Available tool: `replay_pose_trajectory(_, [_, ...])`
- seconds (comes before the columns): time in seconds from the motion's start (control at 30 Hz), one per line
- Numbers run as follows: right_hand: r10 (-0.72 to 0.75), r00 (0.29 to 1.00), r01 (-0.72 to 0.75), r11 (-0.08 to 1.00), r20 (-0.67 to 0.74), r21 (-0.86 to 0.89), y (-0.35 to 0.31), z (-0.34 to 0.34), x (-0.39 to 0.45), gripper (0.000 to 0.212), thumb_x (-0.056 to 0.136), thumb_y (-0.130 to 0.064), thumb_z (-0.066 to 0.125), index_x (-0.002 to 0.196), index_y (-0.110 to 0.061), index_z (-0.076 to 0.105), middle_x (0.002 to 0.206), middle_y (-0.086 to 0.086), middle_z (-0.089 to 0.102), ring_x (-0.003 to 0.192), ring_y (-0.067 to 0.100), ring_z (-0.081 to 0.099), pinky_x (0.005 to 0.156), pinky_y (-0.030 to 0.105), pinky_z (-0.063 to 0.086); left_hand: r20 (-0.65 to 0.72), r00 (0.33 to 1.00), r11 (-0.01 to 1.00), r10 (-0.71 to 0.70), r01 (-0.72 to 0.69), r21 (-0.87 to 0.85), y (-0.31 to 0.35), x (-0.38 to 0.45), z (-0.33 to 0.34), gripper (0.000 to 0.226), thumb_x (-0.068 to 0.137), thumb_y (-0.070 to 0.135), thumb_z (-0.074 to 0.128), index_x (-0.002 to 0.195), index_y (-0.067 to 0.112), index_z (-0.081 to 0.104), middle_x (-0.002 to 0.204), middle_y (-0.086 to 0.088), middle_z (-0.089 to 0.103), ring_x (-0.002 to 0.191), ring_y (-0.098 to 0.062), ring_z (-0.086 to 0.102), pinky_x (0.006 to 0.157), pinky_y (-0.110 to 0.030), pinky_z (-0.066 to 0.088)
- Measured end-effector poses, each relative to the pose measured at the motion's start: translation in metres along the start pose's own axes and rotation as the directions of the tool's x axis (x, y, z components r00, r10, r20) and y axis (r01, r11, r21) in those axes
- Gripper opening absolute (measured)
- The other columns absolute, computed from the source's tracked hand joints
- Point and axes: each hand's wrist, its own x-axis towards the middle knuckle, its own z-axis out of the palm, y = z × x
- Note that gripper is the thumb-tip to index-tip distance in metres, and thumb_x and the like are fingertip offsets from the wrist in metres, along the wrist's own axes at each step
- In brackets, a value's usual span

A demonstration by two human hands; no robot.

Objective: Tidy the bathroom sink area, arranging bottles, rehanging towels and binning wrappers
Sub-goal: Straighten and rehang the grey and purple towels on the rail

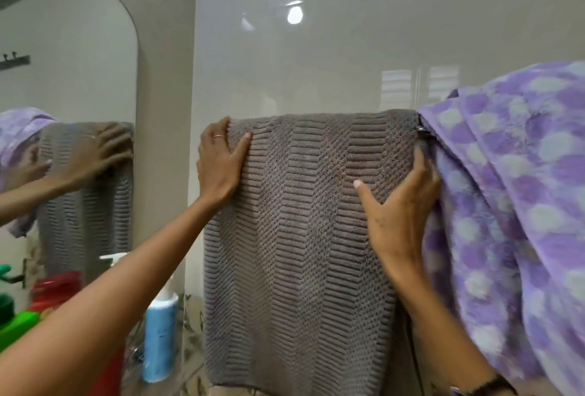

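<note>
A grey ribbed towel [300,237] hangs straight down over a rail on the glossy wall. My left hand [220,161] pinches its upper left edge, thumb in front and fingers behind. My right hand [400,205] grips its right edge the same way, thumb spread on the front. A purple and pale blue patterned towel [512,205] is draped beside it on the right, touching my right hand. A small piece of the metal rail [422,129] shows between the two towels.
A mirror [63,79] on the left reflects the towels and my hands. Below it stand a white and blue pump bottle [160,329], a red container [55,291] and a green container [19,329]. The patterned counter [190,348] lies under the grey towel.
</note>
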Motion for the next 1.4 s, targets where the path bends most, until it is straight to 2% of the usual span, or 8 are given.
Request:
replay_pose_trajectory(0.1, [0.177,0.972,-0.216,0.933,0.157,0.287,0.005,-0.010,0.008,0.085,0.071,-0.022,0.078,0.139,-0.007,0.030,0.141,0.010,0.043,0.129,0.020,0.043,0.110,0.028,0.030,0.162,0.948,0.892,-0.275,0.314,-0.326,-0.011,-0.006,-0.009,0.062,0.084,0.056,0.052,0.130,0.016,0.039,0.129,-0.008,0.053,0.115,-0.022,0.052,0.103,-0.040,0.039])
replay_pose_trajectory(0.2, [0.205,0.951,-0.278,0.895,0.232,0.349,0.007,-0.018,0.006,0.061,0.070,-0.031,0.078,0.122,-0.016,0.049,0.120,0.003,0.059,0.112,0.019,0.056,0.097,0.027,0.042,0.355,0.881,0.777,-0.313,0.453,-0.438,-0.022,-0.017,-0.020,0.042,0.084,0.055,0.052,0.104,0.020,0.064,0.095,0.007,0.075,0.088,-0.008,0.069,0.078,-0.023,0.051])
replay_pose_trajectory(0.43, [-0.035,0.998,0.038,0.998,0.054,-0.051,-0.001,-0.017,-0.033,0.069,0.070,-0.028,0.079,0.123,0.004,0.048,0.117,0.023,0.047,0.109,0.033,0.046,0.098,0.027,0.030,0.573,0.784,0.501,-0.237,0.604,-0.620,-0.031,-0.023,-0.039,0.046,0.076,0.054,0.057,0.102,0.017,0.064,0.087,0.001,0.077,0.076,-0.014,0.073,0.060,-0.025,0.058])
replay_pose_trajectory(0.77, [-0.189,0.926,0.216,0.975,0.327,-0.049,-0.012,-0.018,-0.042,0.068,0.080,-0.032,0.067,0.137,-0.006,0.040,0.147,0.016,0.030,0.133,0.029,0.036,0.114,0.039,0.029,0.581,0.779,0.426,-0.237,0.621,-0.658,-0.026,-0.032,-0.019,0.031,0.087,0.037,0.053,0.098,0.010,0.062,0.072,-0.002,0.075,0.061,-0.015,0.070,0.056,-0.026,0.059])
replay_pose_trajectory(0.87, [-0.054,0.970,0.022,0.991,0.236,0.134,-0.010,-0.020,-0.043,0.067,0.077,-0.024,0.071,0.134,-0.007,0.039,0.141,0.011,0.033,0.129,0.025,0.039,0.111,0.023,0.026,0.582,0.779,0.411,-0.233,0.622,-0.667,-0.025,-0.034,-0.016,0.030,0.087,0.038,0.053,0.099,0.011,0.062,0.073,-0.002,0.075,0.062,-0.015,0.070,0.056,-0.026,0.058])
replay_pose_trajectory(1.03, [0.331,0.873,-0.464,0.792,0.359,0.397,0.001,-0.018,-0.048,0.085,0.065,-0.039,0.079,0.130,-0.016,0.028,0.136,0.003,0.044,0.123,0.020,0.046,0.109,0.042,0.035,0.618,0.750,0.370,-0.237,0.658,-0.656,-0.026,-0.034,-0.024,0.039,0.082,0.042,0.056,0.104,0.011,0.061,0.079,-0.004,0.075,0.068,-0.017,0.071,0.060,-0.029,0.060])
replay_pose_trajectory(1.27, [0.320,0.647,-0.704,0.600,0.692,0.380,0.016,-0.019,-0.069,0.068,0.062,-0.042,0.080,0.122,-0.022,0.055,0.113,-0.006,0.069,0.106,0.012,0.064,0.101,0.039,0.046,0.622,0.767,0.321,-0.155,0.635,-0.703,-0.021,-0.034,-0.039,0.037,0.089,0.040,0.047,0.100,0.013,0.067,0.088,-0.003,0.074,0.077,-0.016,0.070,0.067,-0.028,0.059])
replay_pose_trajectory(1.4, [0.189,0.701,-0.618,0.641,0.687,0.455,0.005,-0.029,-0.031,0.026,0.073,-0.024,0.075,0.098,-0.021,0.069,0.096,-0.010,0.075,0.087,-0.001,0.069,0.078,0.013,0.054,0.605,0.787,0.382,-0.122,0.600,-0.703,-0.006,-0.018,-0.048,0.029,0.090,0.033,0.044,0.094,0.014,0.065,0.084,-0.002,0.071,0.074,-0.014,0.067,0.067,-0.025,0.057])
